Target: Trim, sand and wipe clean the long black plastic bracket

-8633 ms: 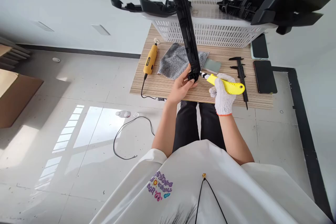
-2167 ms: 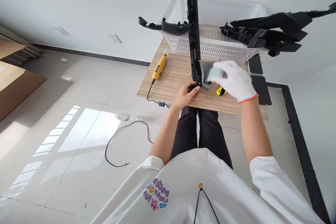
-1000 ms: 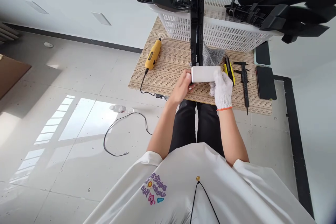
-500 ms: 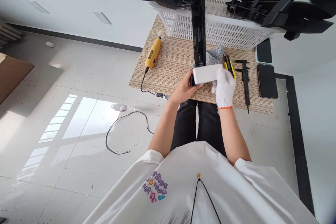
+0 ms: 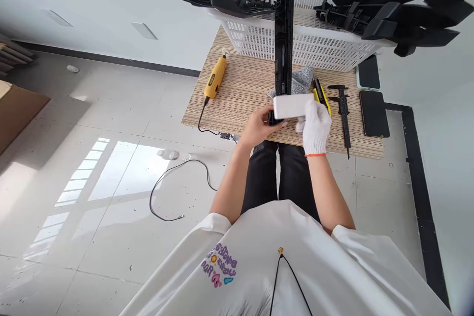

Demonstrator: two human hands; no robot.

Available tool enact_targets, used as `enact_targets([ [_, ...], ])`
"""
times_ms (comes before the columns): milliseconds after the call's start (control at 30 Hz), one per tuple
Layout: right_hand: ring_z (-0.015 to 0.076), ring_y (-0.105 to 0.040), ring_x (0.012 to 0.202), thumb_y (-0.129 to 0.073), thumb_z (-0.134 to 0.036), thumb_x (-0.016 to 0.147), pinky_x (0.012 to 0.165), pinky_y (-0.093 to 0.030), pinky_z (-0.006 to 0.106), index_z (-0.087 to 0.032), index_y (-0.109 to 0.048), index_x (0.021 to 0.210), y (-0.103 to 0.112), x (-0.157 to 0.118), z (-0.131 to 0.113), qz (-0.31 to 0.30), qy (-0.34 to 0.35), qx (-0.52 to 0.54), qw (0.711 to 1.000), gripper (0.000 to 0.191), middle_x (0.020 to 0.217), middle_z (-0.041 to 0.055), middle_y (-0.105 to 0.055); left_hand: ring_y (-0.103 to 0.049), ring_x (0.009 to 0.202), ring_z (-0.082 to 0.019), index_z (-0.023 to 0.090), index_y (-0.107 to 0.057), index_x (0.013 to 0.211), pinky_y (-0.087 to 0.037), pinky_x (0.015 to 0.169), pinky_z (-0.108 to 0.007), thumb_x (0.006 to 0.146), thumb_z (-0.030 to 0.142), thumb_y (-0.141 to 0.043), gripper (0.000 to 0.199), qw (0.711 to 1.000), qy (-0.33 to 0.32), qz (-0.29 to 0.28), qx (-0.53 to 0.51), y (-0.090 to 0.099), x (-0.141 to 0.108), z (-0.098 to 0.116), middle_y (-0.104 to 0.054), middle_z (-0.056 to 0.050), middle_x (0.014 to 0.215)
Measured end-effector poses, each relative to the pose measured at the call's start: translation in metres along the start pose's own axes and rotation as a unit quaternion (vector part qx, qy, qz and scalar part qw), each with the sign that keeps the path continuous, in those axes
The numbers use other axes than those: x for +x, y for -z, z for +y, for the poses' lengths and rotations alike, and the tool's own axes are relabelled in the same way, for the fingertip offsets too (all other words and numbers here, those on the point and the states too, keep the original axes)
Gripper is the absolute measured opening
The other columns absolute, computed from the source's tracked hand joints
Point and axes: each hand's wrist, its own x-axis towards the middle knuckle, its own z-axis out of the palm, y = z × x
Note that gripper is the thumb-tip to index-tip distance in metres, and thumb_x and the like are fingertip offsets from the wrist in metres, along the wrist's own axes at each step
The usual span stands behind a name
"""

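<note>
My bare left hand (image 5: 259, 126) is closed round the near end of a long black plastic part (image 5: 283, 44), which extends away from me over the table and past the basket's edge. In my right hand (image 5: 316, 126), which wears a white knitted glove, is a white rectangular block (image 5: 292, 105). The block lies across the near end of the black part, just above my left fingers. A grey cloth (image 5: 301, 80) is partly under the black part. Right of the cloth lies a yellow and black utility knife (image 5: 321, 95).
A white basket (image 5: 255, 39) with black plastic parts (image 5: 377, 19) stands at the back of the striped table (image 5: 244, 79). On the left lies a yellow rotary tool (image 5: 215, 78) with a cord. Black calipers (image 5: 344, 111) and two phones (image 5: 374, 113) lie on the right.
The far end of the black part has shifted slightly right in the view. Both hands keep their hold, with the white block still at the part's near end.
</note>
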Motion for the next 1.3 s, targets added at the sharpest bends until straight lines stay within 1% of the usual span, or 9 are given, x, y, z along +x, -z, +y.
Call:
enact_targets([
  [100, 0.0071, -0.048, 0.039, -0.07, -0.06, 0.081, 0.035, -0.038, 0.02, -0.02, -0.067, 0.093, 0.002, 0.0, -0.001, -0.04, -0.009, -0.056, 0.998, 0.042, 0.058, -0.0046, -0.056, -0.072, 0.102, -0.027, 0.016, -0.071, 0.112, -0.058, 0.086, -0.036, 0.07, 0.043, -0.085, 0.051, 1.0, -0.011, -0.007, -0.017, 0.0, 0.0, 0.0, -0.077, -0.01, 0.111],
  [233, 0.0061, -0.043, 0.037, -0.066, -0.059, 0.084, 0.033, -0.034, 0.02, -0.021, -0.064, 0.09, 0.005, 0.0, -0.001, 0.039, -0.002, -0.005, 0.999, 0.039, 0.054, -0.006, -0.052, -0.074, 0.092, -0.024, 0.016, -0.073, 0.107, -0.06, 0.081, -0.034, 0.069, 0.041, -0.086, 0.048, 1.0, 0.014, 0.001, -0.02, -0.001, -0.001, 0.003, -0.079, -0.008, 0.101],
  [367, 0.0073, -0.049, 0.04, -0.07, -0.057, 0.082, 0.036, -0.038, 0.02, -0.02, -0.068, 0.092, 0.008, -0.006, -0.001, -0.009, 0.004, -0.07, 0.997, 0.038, 0.058, -0.0039, -0.058, -0.074, 0.098, -0.027, 0.015, -0.074, 0.106, -0.061, 0.083, -0.035, 0.061, 0.038, -0.09, 0.053, 0.999, 0.01, 0.005, -0.036, -0.002, -0.001, 0.001, -0.079, -0.009, 0.105],
  [500, 0.0066, -0.046, 0.039, -0.061, -0.057, 0.088, 0.035, -0.037, 0.021, -0.021, -0.063, 0.094, 0.01, -0.006, 0.0, 0.082, 0.024, -0.015, 0.996, 0.037, 0.059, -0.0047, -0.056, -0.074, 0.076, -0.022, 0.017, -0.073, 0.105, -0.063, 0.071, -0.035, 0.06, 0.041, -0.091, 0.054, 0.998, 0.05, 0.016, -0.043, -0.003, -0.004, 0.001, -0.078, -0.005, 0.087],
  [667, 0.0048, -0.045, 0.038, -0.066, -0.057, 0.085, 0.035, -0.038, 0.02, -0.021, -0.065, 0.097, 0.012, -0.005, -0.001, 0.006, 0.004, -0.032, 0.999, 0.038, 0.066, -0.0034, -0.059, -0.07, 0.055, -0.018, 0.017, -0.07, 0.106, -0.064, 0.057, -0.034, 0.06, 0.046, -0.091, 0.058, 0.992, 0.085, 0.026, -0.091, -0.001, -0.007, 0.003, -0.072, 0.0, 0.072],
  [833, 0.0051, -0.047, 0.04, -0.071, -0.055, 0.083, 0.034, -0.038, 0.02, -0.021, -0.066, 0.098, 0.007, -0.01, -0.002, -0.05, -0.019, -0.052, 0.997, 0.038, 0.068, -0.0029, -0.059, -0.074, 0.07, -0.022, 0.015, -0.071, 0.1, -0.064, 0.061, -0.031, 0.05, 0.04, -0.096, 0.062, 0.996, 0.053, 0.018, -0.074, 0.0, -0.005, 0.002, -0.075, -0.004, 0.082],
  [967, 0.0043, -0.044, 0.04, -0.064, -0.056, 0.087, 0.035, -0.037, 0.019, -0.021, -0.063, 0.099, 0.0, -0.012, -0.001, 0.025, -0.006, -0.016, 1.0, 0.037, 0.067, -0.0039, -0.057, -0.073, 0.062, -0.02, 0.016, -0.071, 0.105, -0.066, 0.06, -0.034, 0.059, 0.042, -0.092, 0.057, 0.99, 0.098, 0.008, -0.104, -0.001, -0.006, 0.002, -0.073, -0.002, 0.075],
  [1200, 0.0046, -0.043, 0.04, -0.064, -0.056, 0.087, 0.034, -0.036, 0.019, -0.022, -0.063, 0.099, -0.001, -0.008, 0.0, 0.035, 0.008, -0.025, 0.999, 0.036, 0.067, -0.0043, -0.056, -0.072, 0.062, -0.019, 0.016, -0.071, 0.104, -0.066, 0.06, -0.034, 0.06, 0.044, -0.091, 0.056, 0.988, 0.113, 0.008, -0.109, -0.002, -0.008, 0.002, -0.071, -0.001, 0.077],
  [1300, 0.005, -0.046, 0.042, -0.069, -0.054, 0.084, 0.035, -0.037, 0.019, -0.021, -0.064, 0.1, 0.003, -0.004, -0.001, -0.025, 0.009, -0.061, 0.998, 0.037, 0.068, -0.0039, -0.058, -0.073, 0.069, -0.02, 0.016, -0.07, 0.103, -0.066, 0.062, -0.033, 0.054, 0.041, -0.094, 0.06, 0.988, 0.106, 0.011, -0.108, -0.002, -0.008, 0.003, -0.072, -0.002, 0.083],
])
